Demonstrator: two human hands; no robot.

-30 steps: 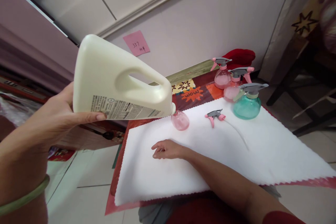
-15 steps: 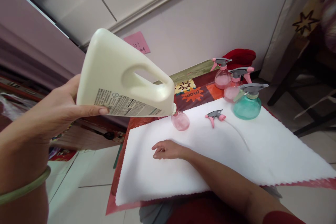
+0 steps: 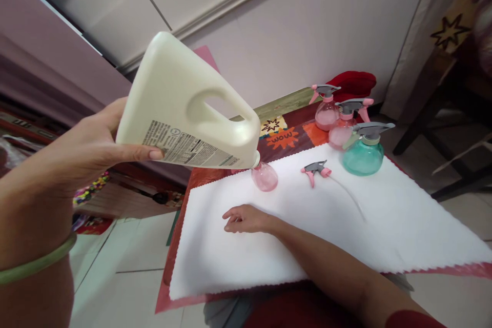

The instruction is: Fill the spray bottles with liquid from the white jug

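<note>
My left hand (image 3: 92, 151) grips the base of a big cream-white jug (image 3: 184, 107) with a handle. The jug is tipped steeply, and its spout sits at the open neck of a small pink bottle (image 3: 264, 176) standing on the white cloth (image 3: 307, 230). My right hand (image 3: 246, 219) lies flat on the cloth in front of that bottle, fingers loosely spread, holding nothing. A pink-and-grey spray head (image 3: 315, 169) with its long tube lies loose on the cloth to the right of the pink bottle.
At the table's far right stand two pink spray bottles (image 3: 326, 107) (image 3: 342, 130) and a teal one (image 3: 363, 151). A patterned red table cover (image 3: 284, 138) shows under the cloth. Behind are a wall, a red object (image 3: 353, 84), and a dark chair (image 3: 453, 107) at right.
My left hand has raised the jug's base, tipping it more steeply toward the pink bottle. My right hand has stayed still on the cloth.
</note>
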